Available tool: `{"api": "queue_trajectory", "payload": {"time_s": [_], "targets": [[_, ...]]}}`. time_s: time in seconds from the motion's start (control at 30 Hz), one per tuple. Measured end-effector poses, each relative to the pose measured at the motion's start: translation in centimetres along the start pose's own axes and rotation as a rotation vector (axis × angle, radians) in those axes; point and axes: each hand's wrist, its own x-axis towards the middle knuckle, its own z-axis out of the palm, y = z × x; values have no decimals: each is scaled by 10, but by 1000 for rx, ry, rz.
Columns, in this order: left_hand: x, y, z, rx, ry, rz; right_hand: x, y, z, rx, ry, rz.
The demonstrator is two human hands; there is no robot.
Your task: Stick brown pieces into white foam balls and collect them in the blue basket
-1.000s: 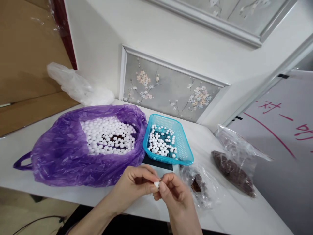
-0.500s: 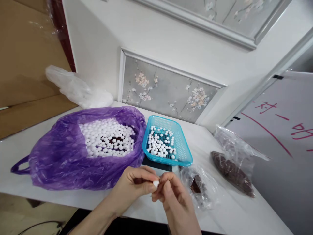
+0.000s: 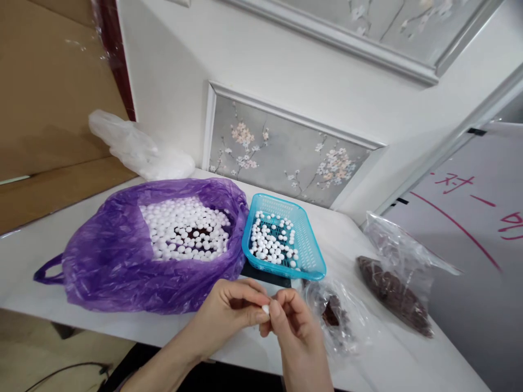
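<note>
A small white ball (image 3: 265,308) is pinched between the thumb and fingers of my left hand (image 3: 229,316). Closed against it, my right hand (image 3: 300,332) has its thumb and fingertips meeting at the ball's right side; whatever those fingertips hold is hidden. Beyond the hands, a turquoise plastic basket (image 3: 315,261) contains many similar white balls (image 3: 269,247). To its left lies a purple plastic bag (image 3: 118,277), open at the top and full of white balls (image 3: 175,226). Close by my right hand, a crumpled clear bag (image 3: 347,326) has dark brown pieces (image 3: 330,313) in it.
Farther right on the white table (image 3: 171,326) lies a clear bag packed with dark brown material (image 3: 394,294). A whitish plastic bag (image 3: 143,155) sits at the back left. A framed flower picture (image 3: 281,147) and a whiteboard (image 3: 461,239) stand along the table's back and right.
My hands have drawn closer together around the ball, and less of it shows between the fingers. The whole view has shifted slightly; bags and basket stay put.
</note>
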Motion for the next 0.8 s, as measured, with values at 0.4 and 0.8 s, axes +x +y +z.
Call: {"api": "queue_trajectory", "payload": {"time_s": [0.4, 0.8], "targets": [[51, 34, 19, 706, 251, 238, 6, 37, -20, -132, 102, -86], [51, 73, -56, 1384, 281, 199, 0, 47, -16, -116, 149, -70]]}}
